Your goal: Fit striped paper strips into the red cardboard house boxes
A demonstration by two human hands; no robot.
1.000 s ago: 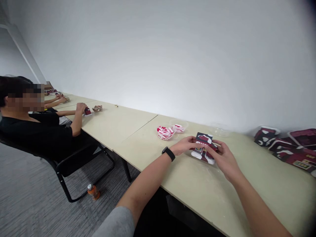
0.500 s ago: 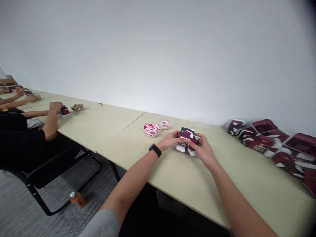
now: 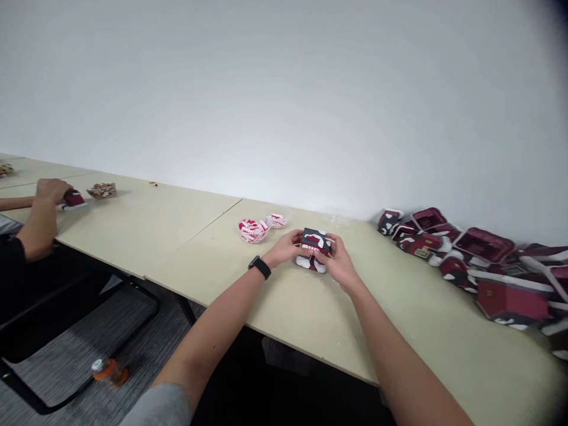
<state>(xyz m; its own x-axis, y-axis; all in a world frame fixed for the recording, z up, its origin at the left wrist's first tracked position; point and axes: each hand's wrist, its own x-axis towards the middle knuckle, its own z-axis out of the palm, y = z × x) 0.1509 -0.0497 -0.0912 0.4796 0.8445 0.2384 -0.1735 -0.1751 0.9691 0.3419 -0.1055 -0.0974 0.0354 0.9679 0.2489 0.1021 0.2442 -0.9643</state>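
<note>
Between my two hands is a small toy house (image 3: 316, 240), maroon with a dark roof and white snow-like trim. My left hand (image 3: 285, 249), below a black watch, grips its left side. On the right side, my right hand (image 3: 341, 262) holds it with the fingers behind and the thumb across the front. Both thumbs meet near the middle and cover part of the front wall. A clear bowl (image 3: 254, 231) of red-and-white pieces stands to the left of my left hand. Behind it is a second clear bowl (image 3: 276, 220) with similar pieces.
Many similar maroon houses (image 3: 483, 244), some showing hollow insides, are heaped at the right along the wall. At the left, a co-worker's hand (image 3: 52, 189) holds another house near a bowl of brown pieces (image 3: 103, 190). An orange bottle (image 3: 110, 373) stands on the floor.
The view has turned to the right, so more of the heap shows and the co-worker slides leftward. The house stays in both hands, with its roof tipped more towards me.
</note>
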